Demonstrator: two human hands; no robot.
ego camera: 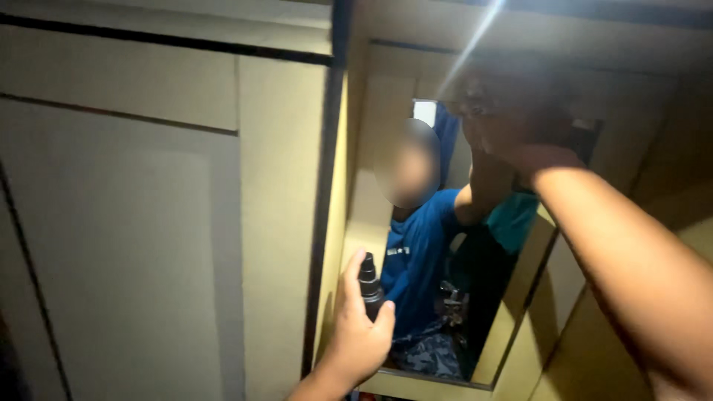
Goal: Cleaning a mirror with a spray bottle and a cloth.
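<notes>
The left hand (360,338) grips a dark spray bottle (369,286) low before the mirror (512,297), fingers wrapped round it. The right hand (512,134) presses the glass up high, its fingers too blurred to tell. A loose grip could drop the bottle, or spray could miss onto the cabinet door (148,223).

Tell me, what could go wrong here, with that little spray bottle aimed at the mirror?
The left hand holds the dark spray bottle close to the mirror, so mist might drift onto the cream cabinet door beside it. The right hand is raised high against the glass, blurred and in dim light, so spray could land on that arm, or streaks might go unnoticed. Pressing hard on the tilted mirror could perhaps shift it.
</notes>
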